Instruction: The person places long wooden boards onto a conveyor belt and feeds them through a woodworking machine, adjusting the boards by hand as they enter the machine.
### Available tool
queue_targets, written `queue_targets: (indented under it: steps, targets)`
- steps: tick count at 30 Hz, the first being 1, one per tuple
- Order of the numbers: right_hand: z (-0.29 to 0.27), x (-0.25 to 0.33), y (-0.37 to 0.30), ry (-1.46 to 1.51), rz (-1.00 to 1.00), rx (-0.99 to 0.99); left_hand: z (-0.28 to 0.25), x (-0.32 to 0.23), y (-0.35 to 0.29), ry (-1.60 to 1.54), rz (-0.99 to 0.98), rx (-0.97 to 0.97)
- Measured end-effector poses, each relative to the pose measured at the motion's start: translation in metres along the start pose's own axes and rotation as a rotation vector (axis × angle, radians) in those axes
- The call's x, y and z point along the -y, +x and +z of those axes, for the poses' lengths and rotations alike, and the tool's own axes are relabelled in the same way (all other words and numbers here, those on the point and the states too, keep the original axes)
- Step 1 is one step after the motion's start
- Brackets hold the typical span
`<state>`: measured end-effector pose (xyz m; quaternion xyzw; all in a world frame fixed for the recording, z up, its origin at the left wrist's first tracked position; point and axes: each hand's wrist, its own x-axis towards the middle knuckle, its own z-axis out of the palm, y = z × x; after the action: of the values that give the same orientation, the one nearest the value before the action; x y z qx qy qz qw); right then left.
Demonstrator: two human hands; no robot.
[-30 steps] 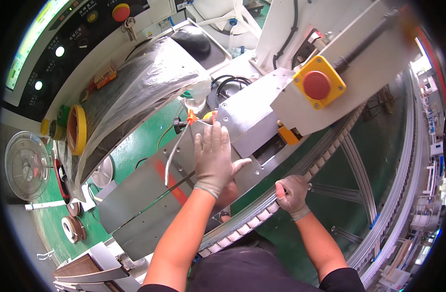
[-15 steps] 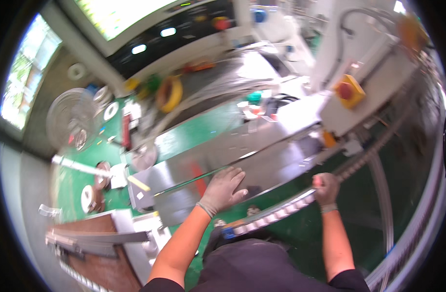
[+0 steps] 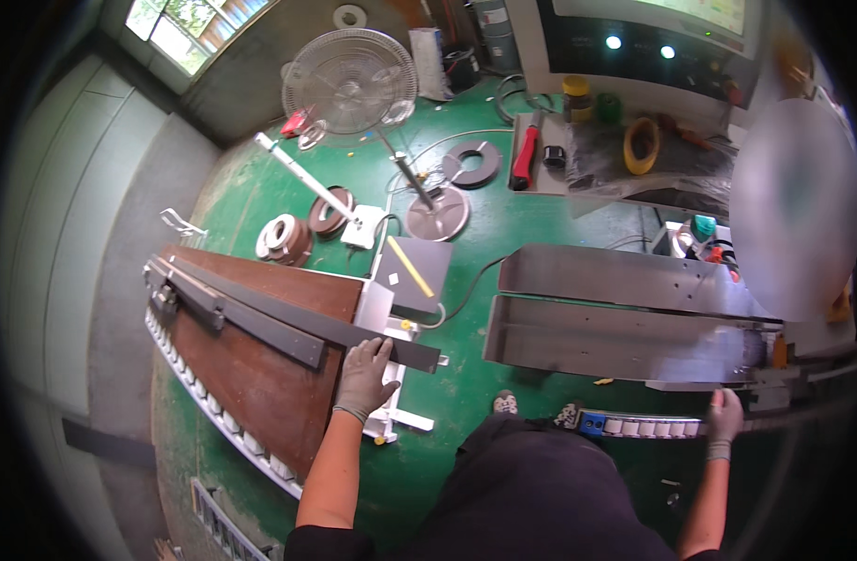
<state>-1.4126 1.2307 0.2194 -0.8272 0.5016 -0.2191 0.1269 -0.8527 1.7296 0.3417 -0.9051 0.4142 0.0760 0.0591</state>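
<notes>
My left hand [image 3: 361, 381], in a grey glove, rests near the overhanging end of a long dark grey strip [image 3: 415, 356]. Its fingers are stretched over the strip, with the thumb apart. That strip lies across a brown-topped table [image 3: 279, 411], alongside a second dark strip [image 3: 260, 329]. On the other side, my gloved right hand [image 3: 725, 419] is closed beside a rail with white rollers [image 3: 648, 428], just below the metal machine bed [image 3: 578, 332]. A pinkish patch shows at its fingertips; what it holds, if anything, I cannot make out.
A standing fan [image 3: 349, 82], edging coils [image 3: 285, 240] and a white post [image 3: 307, 178] stand on the green floor ahead. A grey panel [image 3: 414, 266] carries a yellow strip. To the right, a machine holds a tape roll [image 3: 642, 145] and a red-handled tool [image 3: 525, 157].
The view has turned to the left. My left hand has left the metal bed and is now at the dark strip on the brown table. My right hand remains by the roller rail.
</notes>
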Motion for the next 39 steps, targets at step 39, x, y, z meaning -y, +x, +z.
queue_targets:
  steps: [39]
  targets:
    - [-0.011, 0.300, -0.068, 1.086, 0.898, 0.724, -0.016, -0.268, 0.053, -0.387, 0.704, -0.027]
